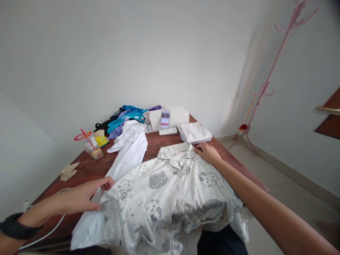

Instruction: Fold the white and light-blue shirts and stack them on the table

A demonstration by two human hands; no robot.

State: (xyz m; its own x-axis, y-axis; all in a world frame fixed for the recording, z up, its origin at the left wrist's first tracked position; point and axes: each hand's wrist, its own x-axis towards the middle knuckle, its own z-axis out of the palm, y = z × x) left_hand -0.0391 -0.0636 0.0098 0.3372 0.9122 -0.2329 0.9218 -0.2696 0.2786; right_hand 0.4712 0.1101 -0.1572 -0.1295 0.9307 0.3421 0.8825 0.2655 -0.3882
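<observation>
Handling a cat-print shirt at sleeve and collar

Reaching in from the lower left, the left hand (89,196) comes almost level over the table edge, a black wristband (18,226) on its wrist. Its thumb stands apart from the curled fingers, leaving a gap between them, and the fingers touch the sleeve on that side of the shirt (166,193). The right arm stretches farther forward, slanting in from the lower right; the right hand (208,153) rests palm down, fingers bent onto the shoulder just beside the collar. Whether it pinches the fabric cannot be told. The two hands are well apart, with the shirt spread between them, front up, its lower part hanging over the near edge of the wooden table (156,140).

Under the shirt's left side runs a white garment (130,159), stretching back toward a heap of clothes (130,117) by the wall. Left of it are a tilted plastic cup (93,148), a yellow packet (102,141) and a crumpled tissue (69,171). Beyond the right hand lies a folded white stack (195,131), near a white box (179,115). A pink coat rack (271,71) stands at the right.
</observation>
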